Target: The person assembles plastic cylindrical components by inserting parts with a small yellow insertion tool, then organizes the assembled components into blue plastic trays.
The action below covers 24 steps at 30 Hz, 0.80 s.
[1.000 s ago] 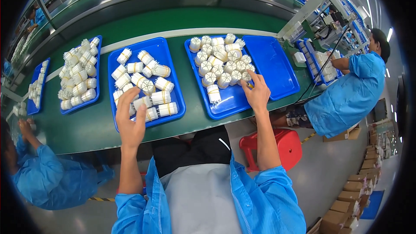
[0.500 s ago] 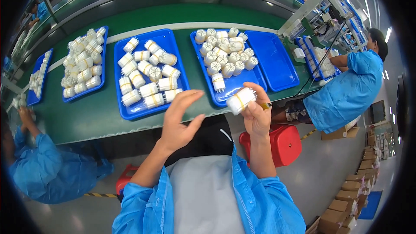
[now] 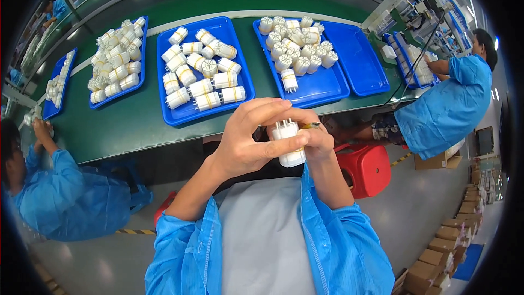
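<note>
In front of my chest, both hands are closed round one bundle (image 3: 293,158) of white plastic parts, with metal pins sticking up at its top end. My left hand (image 3: 243,141) lays its thumb across the bundle's side and arches its fingers above the pins. From the other side my right hand (image 3: 318,141) grips it, partly hidden behind the bundle and the left fingers; something yellowish shows on a right finger. Beyond my hands, a blue tray (image 3: 333,88) holds many similar bundles, a single one (image 3: 289,80) lying at its near end.
Another blue tray (image 3: 248,76) of banded bundles lies left on the green bench (image 3: 147,136). Further left are two more filled trays. At the right an empty blue tray (image 3: 357,57) adjoins the filled one. A red stool (image 3: 371,170) and co-workers in blue (image 3: 445,112) flank me.
My left hand has moved right and closed onto the bundle. The right hand has brought the bundle lower and turned it so its pins point up. The view has shifted slightly.
</note>
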{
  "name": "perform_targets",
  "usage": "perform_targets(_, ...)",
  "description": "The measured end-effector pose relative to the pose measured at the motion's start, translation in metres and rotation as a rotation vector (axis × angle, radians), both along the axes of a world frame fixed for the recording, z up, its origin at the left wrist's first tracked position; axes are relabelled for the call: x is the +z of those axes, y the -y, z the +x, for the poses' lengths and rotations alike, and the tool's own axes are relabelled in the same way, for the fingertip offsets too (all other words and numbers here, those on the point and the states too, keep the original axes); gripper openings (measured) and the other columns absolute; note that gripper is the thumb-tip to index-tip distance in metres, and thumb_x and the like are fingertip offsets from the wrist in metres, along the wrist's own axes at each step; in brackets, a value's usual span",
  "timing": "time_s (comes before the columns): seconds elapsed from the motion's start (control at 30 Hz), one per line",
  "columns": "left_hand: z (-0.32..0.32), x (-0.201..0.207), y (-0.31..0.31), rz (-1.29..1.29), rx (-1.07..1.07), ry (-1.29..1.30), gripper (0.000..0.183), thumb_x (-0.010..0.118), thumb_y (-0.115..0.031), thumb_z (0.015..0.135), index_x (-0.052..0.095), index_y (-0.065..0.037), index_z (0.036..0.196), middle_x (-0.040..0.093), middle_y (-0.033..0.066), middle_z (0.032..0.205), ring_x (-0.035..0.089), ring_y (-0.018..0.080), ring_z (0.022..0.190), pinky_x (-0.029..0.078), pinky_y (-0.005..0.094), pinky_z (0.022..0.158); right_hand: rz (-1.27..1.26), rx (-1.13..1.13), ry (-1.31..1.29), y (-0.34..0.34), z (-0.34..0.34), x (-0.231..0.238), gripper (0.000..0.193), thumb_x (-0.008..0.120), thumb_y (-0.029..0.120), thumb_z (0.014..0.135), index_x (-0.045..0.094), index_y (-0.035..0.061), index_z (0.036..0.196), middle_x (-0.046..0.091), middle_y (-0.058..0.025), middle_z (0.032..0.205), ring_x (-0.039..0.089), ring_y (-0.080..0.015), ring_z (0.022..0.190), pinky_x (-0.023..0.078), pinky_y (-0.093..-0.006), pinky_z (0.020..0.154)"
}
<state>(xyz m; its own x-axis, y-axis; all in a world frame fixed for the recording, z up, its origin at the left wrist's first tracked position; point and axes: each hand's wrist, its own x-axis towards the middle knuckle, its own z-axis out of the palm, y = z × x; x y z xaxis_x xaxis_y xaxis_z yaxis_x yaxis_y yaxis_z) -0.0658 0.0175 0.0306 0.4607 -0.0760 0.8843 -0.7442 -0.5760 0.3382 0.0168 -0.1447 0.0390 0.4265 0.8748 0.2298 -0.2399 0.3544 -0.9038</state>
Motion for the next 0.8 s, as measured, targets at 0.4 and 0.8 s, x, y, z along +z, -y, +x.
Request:
perform_targets(0.4, -0.014, 0.001, -0.002, -0.036, 0.186, -0.045, 0.048, 0.078, -0.003, 0.057, 0.071, -0.010, 0.104, 0.064, 0.0079, 0.106, 0.062, 0.0279, 0.093, 0.053, 0.0388, 0.077, 0.002, -0.106, -0.260, -0.028, -0.010, -0.027, 0.060, 0.051, 0.049, 0.094, 0.057, -0.0044, 0.122, 0.064, -0.0090, 0.105, 0.061, -0.0100, 0.083, 0.048, -0.0228, 0.064)
perform_targets(0.8, -0.026, -0.012, -0.031, -0.350, 0.337, -0.375, 0.045, 0.080, -0.005, 0.066, 0.064, -0.001, 0.108, 0.061, 0.0124, 0.090, 0.063, 0.0274, 0.077, 0.052, 0.0355, 0.066, -0.058, -0.178, -0.296, -0.025, -0.003, -0.054, 0.050, 0.043, 0.040, 0.100, 0.056, -0.0052, 0.118, 0.061, -0.0093, 0.079, 0.031, -0.0030, 0.045, 0.024, -0.0191, 0.042)
